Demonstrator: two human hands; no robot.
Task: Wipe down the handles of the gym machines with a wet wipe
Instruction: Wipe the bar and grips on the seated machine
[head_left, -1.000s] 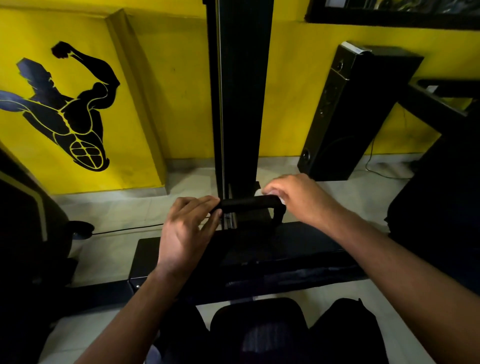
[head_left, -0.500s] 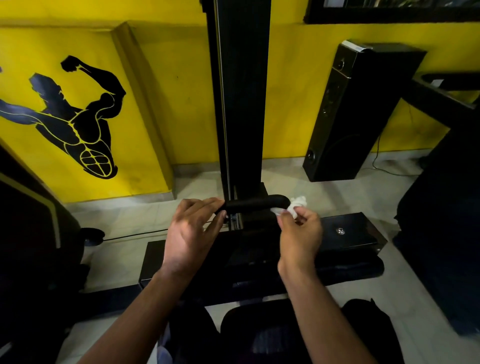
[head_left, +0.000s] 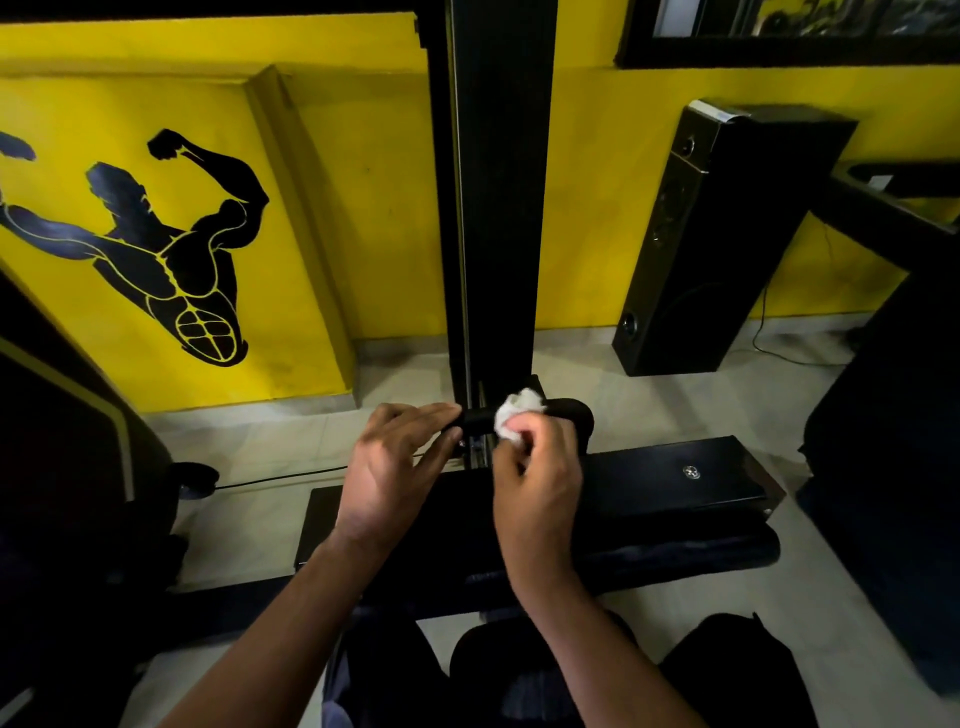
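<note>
The right hand (head_left: 535, 467) has its fingers curled together, pinching a crumpled white wet wipe (head_left: 517, 415) between fingertips and thumb. The wipe bulges out above the knuckles and presses against the near side of a black padded handle (head_left: 563, 408), which runs crosswise just beyond the fingertips. To the right of these fingers the handle's free end curves downward; to their left a short bare stretch of grip shows before the other hand begins.

The left hand (head_left: 395, 467) closes over the handle's left end, fingers laid together across the top and thumb tucked beneath, so the grip is clamped between them. The two hands sit near each other, with the wipe between them and closer to the right.

Straight beyond both sets of fingers rises a black upright machine column (head_left: 493, 208). Below the palms lies a flat black base platform (head_left: 675, 478) on pale floor tiles (head_left: 260, 447). Farther out, left of the left hand, a yellow wall carries a black bodybuilder mural (head_left: 171, 249); right of the right hand a tall black tower speaker (head_left: 727, 234) leans against the wall.
</note>
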